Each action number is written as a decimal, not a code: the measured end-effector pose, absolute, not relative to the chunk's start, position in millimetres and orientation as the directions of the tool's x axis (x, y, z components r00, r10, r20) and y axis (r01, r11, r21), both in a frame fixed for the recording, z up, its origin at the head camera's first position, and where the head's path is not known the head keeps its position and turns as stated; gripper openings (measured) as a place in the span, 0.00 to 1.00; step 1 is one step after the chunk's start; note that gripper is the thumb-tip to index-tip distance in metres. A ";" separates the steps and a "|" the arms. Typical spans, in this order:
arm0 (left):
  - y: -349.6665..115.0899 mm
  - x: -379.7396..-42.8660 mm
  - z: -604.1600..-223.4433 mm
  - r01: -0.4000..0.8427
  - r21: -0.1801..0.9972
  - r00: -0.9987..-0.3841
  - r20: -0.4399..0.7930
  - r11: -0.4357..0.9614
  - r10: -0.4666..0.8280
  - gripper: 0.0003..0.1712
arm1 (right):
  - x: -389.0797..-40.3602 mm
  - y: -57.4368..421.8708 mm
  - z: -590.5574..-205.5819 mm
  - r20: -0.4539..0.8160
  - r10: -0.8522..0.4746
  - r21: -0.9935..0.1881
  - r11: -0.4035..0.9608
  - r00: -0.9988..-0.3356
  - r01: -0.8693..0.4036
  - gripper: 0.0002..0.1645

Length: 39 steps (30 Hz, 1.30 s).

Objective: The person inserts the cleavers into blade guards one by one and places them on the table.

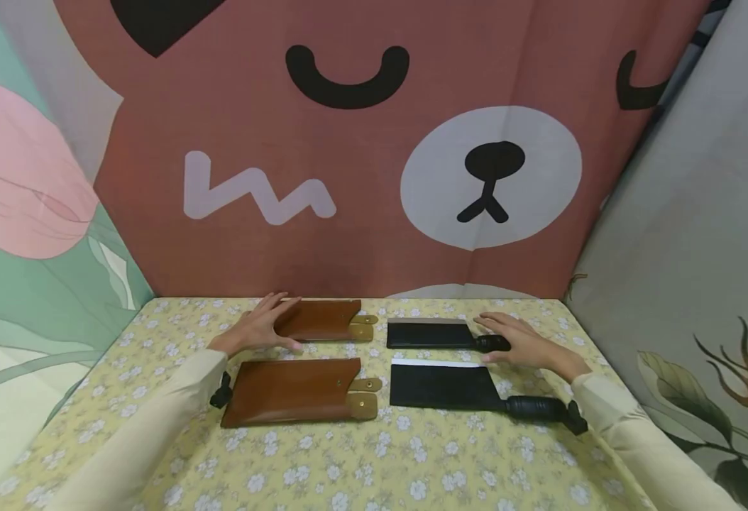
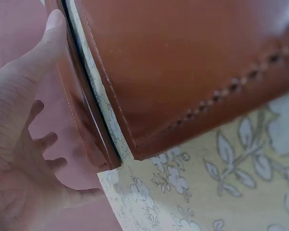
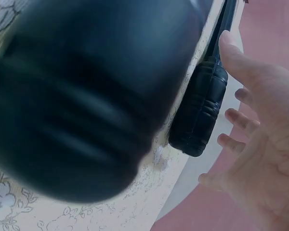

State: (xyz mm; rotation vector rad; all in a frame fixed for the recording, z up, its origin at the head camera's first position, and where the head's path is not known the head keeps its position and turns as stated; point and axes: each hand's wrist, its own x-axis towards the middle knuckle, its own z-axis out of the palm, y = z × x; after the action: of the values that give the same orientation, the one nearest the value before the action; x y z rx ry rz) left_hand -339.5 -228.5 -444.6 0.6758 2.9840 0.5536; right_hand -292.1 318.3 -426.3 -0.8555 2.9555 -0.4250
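Two brown leather sheaths with snap straps lie on the left, one behind the other. My left hand [image 1: 262,326] is at the left end of the far sheath [image 1: 319,321], its fingers spread and its thumb at the front edge; firm contact cannot be told. Closer to me lies the near sheath [image 1: 294,390]. On the right lie two black-bladed cleavers, blades pointing left. My right hand [image 1: 517,344], fingers spread, hovers around the handle of the far cleaver [image 1: 428,335]. The near cleaver [image 1: 444,385] has its black handle [image 3: 77,96] large in the right wrist view.
A yellow flowered cloth [image 1: 323,475] covers the table. Behind its back edge hangs a reddish-brown curtain [image 1: 361,248] with a bear's face. Printed fabric [image 1: 700,284] hangs along the right side, and a green and pink flowered curtain [image 1: 29,298] along the left.
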 end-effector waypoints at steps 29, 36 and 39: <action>-228.6 -354.3 -452.3 0.399 0.359 -0.892 -0.062 0.844 0.448 0.61 | -286.1 317.3 -433.4 -0.017 -0.504 -0.345 0.814 -0.864 -0.468 0.42; -231.0 -361.0 -450.6 0.378 0.365 -0.889 -0.113 0.851 0.443 0.62 | -288.9 317.8 -432.0 -0.010 -0.521 -0.320 0.810 -0.853 -0.491 0.36; -230.1 -363.5 -448.5 0.378 0.356 -0.885 -0.131 0.854 0.447 0.63 | -289.8 317.7 -430.5 0.006 -0.531 -0.286 0.811 -0.847 -0.510 0.33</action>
State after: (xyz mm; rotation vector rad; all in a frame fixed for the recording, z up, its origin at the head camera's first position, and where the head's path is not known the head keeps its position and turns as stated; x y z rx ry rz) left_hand -363.5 -230.1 -448.5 0.6351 2.8215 0.4784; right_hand -289.8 317.7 -430.5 -0.8403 2.9190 -0.4292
